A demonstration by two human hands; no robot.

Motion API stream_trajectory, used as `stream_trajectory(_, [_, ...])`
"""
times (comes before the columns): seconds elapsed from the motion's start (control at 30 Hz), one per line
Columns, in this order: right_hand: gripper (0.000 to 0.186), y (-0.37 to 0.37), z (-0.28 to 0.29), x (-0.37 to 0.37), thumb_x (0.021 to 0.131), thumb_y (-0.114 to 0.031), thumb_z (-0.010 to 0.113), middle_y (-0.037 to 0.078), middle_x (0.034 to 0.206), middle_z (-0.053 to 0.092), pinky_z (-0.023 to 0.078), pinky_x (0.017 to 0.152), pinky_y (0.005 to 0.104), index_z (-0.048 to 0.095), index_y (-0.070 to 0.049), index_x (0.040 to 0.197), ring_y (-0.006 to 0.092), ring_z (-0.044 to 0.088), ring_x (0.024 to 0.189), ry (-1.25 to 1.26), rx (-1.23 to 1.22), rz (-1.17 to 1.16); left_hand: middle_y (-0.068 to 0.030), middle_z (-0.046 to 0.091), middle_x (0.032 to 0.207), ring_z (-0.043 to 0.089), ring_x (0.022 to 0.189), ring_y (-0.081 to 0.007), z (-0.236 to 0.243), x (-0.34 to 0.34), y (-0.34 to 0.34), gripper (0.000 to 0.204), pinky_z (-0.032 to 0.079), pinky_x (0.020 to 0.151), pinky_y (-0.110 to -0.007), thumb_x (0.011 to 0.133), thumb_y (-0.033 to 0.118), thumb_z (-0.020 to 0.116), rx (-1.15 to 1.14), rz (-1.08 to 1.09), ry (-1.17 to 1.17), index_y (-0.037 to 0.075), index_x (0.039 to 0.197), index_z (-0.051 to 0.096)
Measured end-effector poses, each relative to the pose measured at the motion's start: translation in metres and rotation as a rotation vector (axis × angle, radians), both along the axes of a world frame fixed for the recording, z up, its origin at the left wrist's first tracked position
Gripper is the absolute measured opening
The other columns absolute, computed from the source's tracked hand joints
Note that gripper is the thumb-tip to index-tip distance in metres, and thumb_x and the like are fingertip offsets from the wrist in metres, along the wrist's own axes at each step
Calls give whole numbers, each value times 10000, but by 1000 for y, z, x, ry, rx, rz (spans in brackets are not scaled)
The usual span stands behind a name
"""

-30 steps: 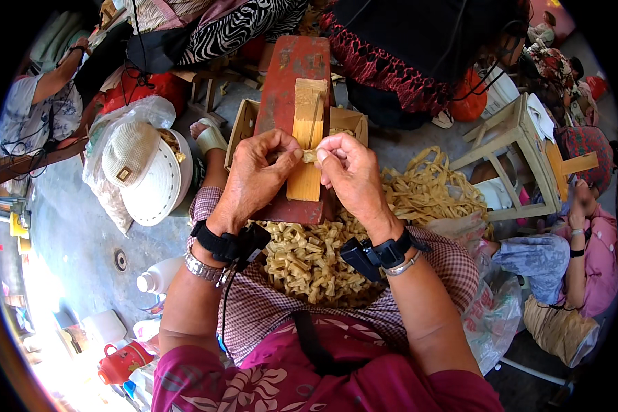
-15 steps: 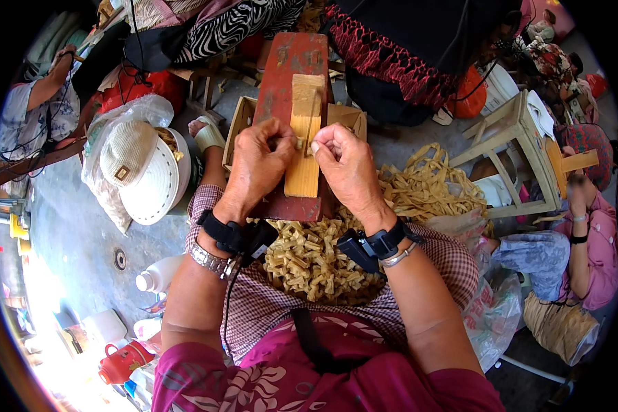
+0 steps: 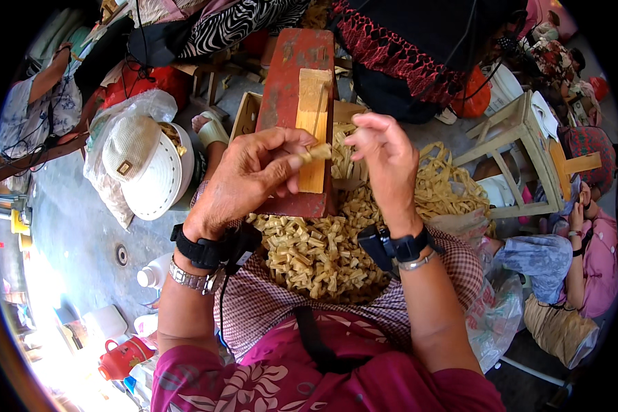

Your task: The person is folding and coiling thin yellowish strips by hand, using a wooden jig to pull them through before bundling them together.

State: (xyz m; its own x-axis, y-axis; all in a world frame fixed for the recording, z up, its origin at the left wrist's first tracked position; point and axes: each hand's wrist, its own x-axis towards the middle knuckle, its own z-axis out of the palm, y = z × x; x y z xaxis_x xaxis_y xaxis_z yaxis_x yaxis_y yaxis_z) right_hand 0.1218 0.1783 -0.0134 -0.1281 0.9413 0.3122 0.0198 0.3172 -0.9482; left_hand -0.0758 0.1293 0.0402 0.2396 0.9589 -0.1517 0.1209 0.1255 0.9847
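Note:
Between the thumb and fingers of my left hand (image 3: 257,161) is a small knotted tan strip (image 3: 317,152), held over a yellow wooden block (image 3: 312,180). My right hand (image 3: 384,154) is raised just to the right of it, fingers apart and nothing visible in them. The block lies on a narrow red bench (image 3: 279,96), with a thin rod (image 3: 319,113) along its upper part. Below the bench, a large heap of similar tan knots (image 3: 316,257) fills the space at my lap.
Long loose tan strips (image 3: 453,182) lie in a pile to the right, beside a wooden stool (image 3: 511,154). A white hat (image 3: 147,182) sits at left near a white bottle (image 3: 156,270). A cardboard box (image 3: 246,117) stands behind the bench. Other people sit at both sides.
My hands have drawn apart from over the block. The left now holds the knot up in plain sight, while the right has moved away to the right and opened.

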Motion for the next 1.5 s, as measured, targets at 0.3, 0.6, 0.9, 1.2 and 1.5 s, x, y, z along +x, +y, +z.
stream_trajectory(0.3, [284,-22,14,-9,733,-52,723,79,957,589,517,652,303,602,-32,988,177,615,831,-254,445,215,-72,627,894,606,643,-106,5,2,-2,377,496,555,-215,893,19,571,-93,-70,-316,15,1234,410])
stream_trajectory(0.6, [162,-14,0,1,787,-36,668,16,789,643,479,574,208,598,-21,932,48,584,677,-70,21,94,22,609,787,536,647,-20,-6,-16,6,192,430,568,-157,883,118,631,-13,-40,-65,35,1043,562])
stream_trajectory(0.9, [201,-4,-5,2,831,59,564,64,1021,596,546,626,212,587,34,1029,102,626,734,-85,-53,140,33,609,774,515,668,-17,-15,-10,24,52,409,587,-173,871,64,612,118,73,31,22,900,625])
stream_trajectory(1.2, [114,4,-38,-2,821,-1,629,12,796,643,499,586,193,635,13,934,55,592,670,-71,-165,37,38,582,710,465,585,-16,-55,-14,34,58,357,521,-166,876,69,597,212,252,204,25,850,626])
stream_trajectory(1.5, [270,-16,-16,34,833,-186,702,62,853,666,489,634,192,645,-4,1024,94,621,719,-81,-410,816,1,585,703,454,556,-28,-37,-20,12,114,352,497,-169,912,132,571,-38,221,-277,28,949,599])
